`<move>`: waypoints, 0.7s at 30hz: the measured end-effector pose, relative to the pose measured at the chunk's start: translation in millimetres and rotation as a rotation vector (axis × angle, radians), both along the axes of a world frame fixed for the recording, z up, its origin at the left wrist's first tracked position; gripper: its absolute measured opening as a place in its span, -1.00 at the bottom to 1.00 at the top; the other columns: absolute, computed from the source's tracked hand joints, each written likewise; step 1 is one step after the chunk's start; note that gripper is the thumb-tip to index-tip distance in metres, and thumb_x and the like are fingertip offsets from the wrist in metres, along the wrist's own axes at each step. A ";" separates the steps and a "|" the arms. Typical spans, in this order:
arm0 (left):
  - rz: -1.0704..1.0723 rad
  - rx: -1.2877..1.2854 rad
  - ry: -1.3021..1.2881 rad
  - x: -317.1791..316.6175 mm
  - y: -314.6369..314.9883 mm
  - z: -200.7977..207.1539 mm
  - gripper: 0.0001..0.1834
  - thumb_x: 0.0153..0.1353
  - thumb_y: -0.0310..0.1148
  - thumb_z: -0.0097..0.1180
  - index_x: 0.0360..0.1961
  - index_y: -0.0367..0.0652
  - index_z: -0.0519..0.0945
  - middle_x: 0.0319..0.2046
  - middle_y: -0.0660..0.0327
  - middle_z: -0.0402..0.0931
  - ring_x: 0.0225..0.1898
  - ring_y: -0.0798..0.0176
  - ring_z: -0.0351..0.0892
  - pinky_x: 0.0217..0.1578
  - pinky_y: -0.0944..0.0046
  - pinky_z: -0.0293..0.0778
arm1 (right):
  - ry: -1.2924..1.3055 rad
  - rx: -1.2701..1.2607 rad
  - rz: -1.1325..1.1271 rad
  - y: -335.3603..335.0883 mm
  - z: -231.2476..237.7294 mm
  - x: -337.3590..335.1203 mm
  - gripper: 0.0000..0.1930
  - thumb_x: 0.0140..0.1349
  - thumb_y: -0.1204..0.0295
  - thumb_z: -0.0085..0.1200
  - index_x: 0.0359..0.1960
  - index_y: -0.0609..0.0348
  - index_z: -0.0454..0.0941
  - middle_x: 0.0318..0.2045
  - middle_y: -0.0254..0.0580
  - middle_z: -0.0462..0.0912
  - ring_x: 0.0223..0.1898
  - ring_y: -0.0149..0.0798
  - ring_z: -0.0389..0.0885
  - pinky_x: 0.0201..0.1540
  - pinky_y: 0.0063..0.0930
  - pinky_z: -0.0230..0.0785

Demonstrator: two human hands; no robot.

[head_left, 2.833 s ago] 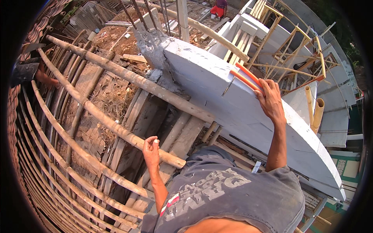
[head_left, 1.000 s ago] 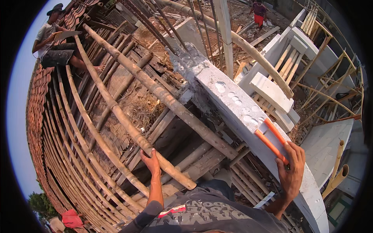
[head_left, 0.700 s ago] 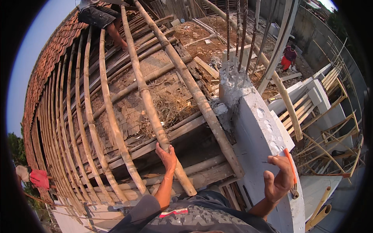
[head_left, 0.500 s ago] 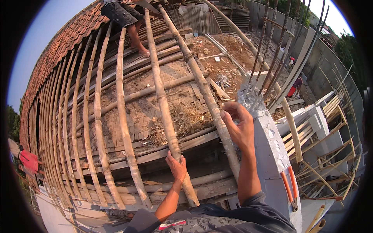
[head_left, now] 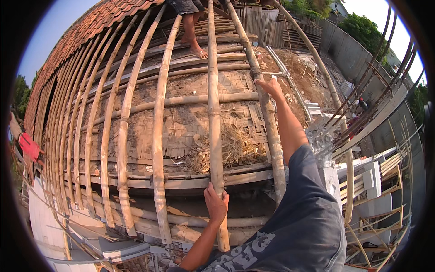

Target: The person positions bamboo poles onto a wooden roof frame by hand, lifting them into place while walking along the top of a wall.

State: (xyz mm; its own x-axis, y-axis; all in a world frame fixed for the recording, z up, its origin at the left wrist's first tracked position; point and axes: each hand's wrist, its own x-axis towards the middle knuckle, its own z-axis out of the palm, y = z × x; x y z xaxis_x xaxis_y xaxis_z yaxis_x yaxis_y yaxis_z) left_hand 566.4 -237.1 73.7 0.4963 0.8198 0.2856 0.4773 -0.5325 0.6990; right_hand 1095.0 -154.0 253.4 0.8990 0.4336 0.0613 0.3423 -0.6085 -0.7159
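Observation:
My left hand (head_left: 216,202) is wrapped round a long bamboo pole (head_left: 214,136) near its lower end, close in front of me. Farther up and to the right, my right hand (head_left: 269,86) reaches out with the arm stretched and grips the neighbouring bamboo pole (head_left: 271,122) at its right side. Both poles slope away from me, side by side with a gap between. Beneath them lie a crosswise bamboo pole (head_left: 181,100), woven bamboo matting (head_left: 174,120) and a heap of dry straw (head_left: 231,154).
More bamboo poles (head_left: 159,136) run in a row leftward to the tiled roof (head_left: 81,41). Another person's bare legs (head_left: 193,34) stand at the far end. A person's red garment (head_left: 29,146) shows far left. Right of me are a concrete column (head_left: 330,177) and steel bars (head_left: 383,50).
My right hand has gone from raised and free to gripping the right pole farther away. My left hand stays on its pole. The view has shifted, and the orange-handled tool has left sight.

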 end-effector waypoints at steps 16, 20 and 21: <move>0.022 -0.004 0.081 1.4 0.7 8.8 -0.16 0.20 -0.31 0.31 0.42 -0.34 0.18 0.09 -0.21 0.32 0.11 -0.34 0.41 0.06 -0.14 0.48 | 0.113 0.058 0.002 45.7 -57.2 47.5 -0.58 -0.06 0.24 0.52 -0.36 0.42 0.71 -0.41 -0.01 0.73 -0.37 -0.19 0.67 -0.28 -0.16 0.53; 0.053 0.026 0.104 -2.1 -0.7 9.0 -0.16 0.19 -0.27 0.32 0.41 -0.33 0.20 0.08 -0.19 0.32 0.10 -0.32 0.42 0.01 -0.17 0.54 | 0.124 0.070 -0.002 27.4 -34.4 32.0 -0.55 -0.09 0.24 0.48 -0.29 0.43 0.73 -0.31 0.09 0.78 -0.25 -0.08 0.78 -0.20 -0.20 0.58; 0.049 0.038 0.105 -1.4 -1.0 10.0 -0.16 0.19 -0.27 0.32 0.41 -0.33 0.20 0.07 -0.18 0.32 0.10 -0.32 0.42 0.00 -0.17 0.56 | 0.118 0.091 -0.004 22.8 -27.2 32.4 -0.55 -0.09 0.24 0.47 -0.29 0.43 0.73 -0.31 0.10 0.78 -0.25 -0.07 0.78 -0.20 -0.20 0.58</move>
State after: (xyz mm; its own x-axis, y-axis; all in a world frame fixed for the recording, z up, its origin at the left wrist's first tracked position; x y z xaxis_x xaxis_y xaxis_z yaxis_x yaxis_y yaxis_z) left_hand 565.0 -238.2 83.7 0.4843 0.8336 0.2658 0.5730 -0.5317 0.6237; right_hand 1127.5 -131.2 226.2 0.9040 0.4275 -0.0058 0.2505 -0.5405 -0.8032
